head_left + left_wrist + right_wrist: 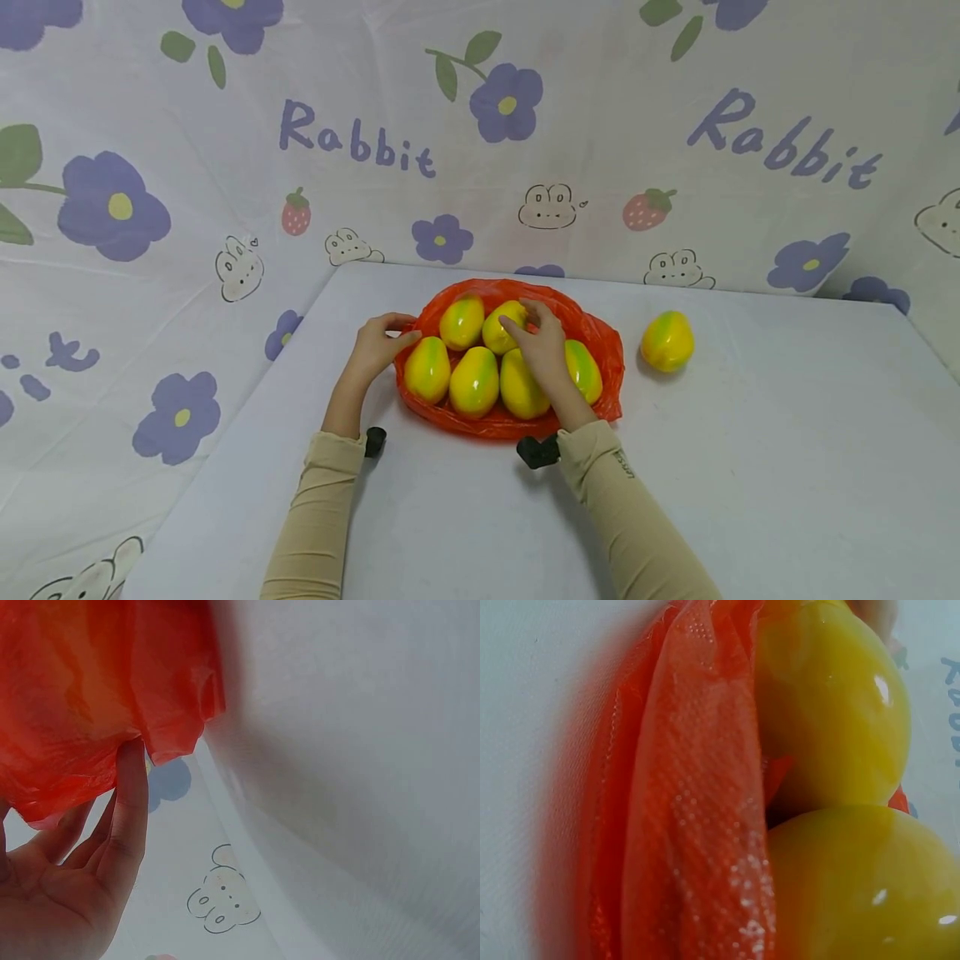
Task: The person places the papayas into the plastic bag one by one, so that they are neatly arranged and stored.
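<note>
A red plastic bag lies spread open on the table, holding several yellow mango-like fruits with green streaks. My right hand reaches over the bag and grips a fruit in the back row, thumb on its near face. At the bag's left end, my left hand holds the rim between thumb and fingers. The left wrist view shows a finger against the outside of the red plastic. Only a blurred bit of the right hand shows in the right wrist view, beyond the fruits.
One more yellow-green fruit sits on the white table, right of the bag. Behind the table hangs a white cloth printed with flowers, rabbits and strawberries. Black wrist mounts stick out by the sleeves.
</note>
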`<control>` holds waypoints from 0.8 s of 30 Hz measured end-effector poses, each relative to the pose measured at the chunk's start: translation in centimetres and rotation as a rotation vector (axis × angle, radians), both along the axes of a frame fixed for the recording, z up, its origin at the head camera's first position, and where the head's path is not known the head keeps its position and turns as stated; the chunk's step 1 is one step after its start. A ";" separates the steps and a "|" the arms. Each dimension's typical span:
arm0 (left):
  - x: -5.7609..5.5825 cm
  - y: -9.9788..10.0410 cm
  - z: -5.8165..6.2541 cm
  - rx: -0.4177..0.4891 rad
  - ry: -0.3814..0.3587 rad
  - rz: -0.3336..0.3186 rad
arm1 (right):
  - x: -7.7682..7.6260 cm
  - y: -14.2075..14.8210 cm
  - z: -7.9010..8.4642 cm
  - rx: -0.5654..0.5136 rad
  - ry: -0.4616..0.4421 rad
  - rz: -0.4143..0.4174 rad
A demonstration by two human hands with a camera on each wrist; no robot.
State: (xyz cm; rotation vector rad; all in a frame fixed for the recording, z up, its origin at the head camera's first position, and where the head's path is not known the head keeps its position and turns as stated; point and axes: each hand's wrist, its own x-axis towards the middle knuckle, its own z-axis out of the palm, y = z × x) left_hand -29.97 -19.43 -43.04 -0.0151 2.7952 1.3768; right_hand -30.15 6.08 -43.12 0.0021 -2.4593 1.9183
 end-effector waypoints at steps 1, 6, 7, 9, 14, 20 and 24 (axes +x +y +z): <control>0.0 0.0 0.0 0.001 -0.002 0.000 | 0.0 0.0 0.0 -0.001 -0.001 -0.001; 0.1 0.1 0.0 0.006 -0.002 -0.002 | 0.2 0.2 0.2 -0.007 0.017 0.008; 0.1 0.1 0.1 0.008 -0.002 -0.001 | 0.2 0.3 0.2 -0.009 0.024 0.011; 0.1 0.1 0.1 0.009 0.000 -0.002 | 0.3 0.4 0.4 -0.011 0.035 0.017; -0.1 0.0 -0.1 0.002 0.007 -0.005 | 0.3 0.8 0.7 0.001 0.042 0.016; -0.2 0.0 -0.3 -0.002 -0.002 -0.004 | 0.6 1.5 1.1 -0.006 0.034 0.004; -0.4 0.0 -0.5 -0.003 -0.007 -0.001 | 0.8 2.0 1.5 -0.054 0.009 -0.005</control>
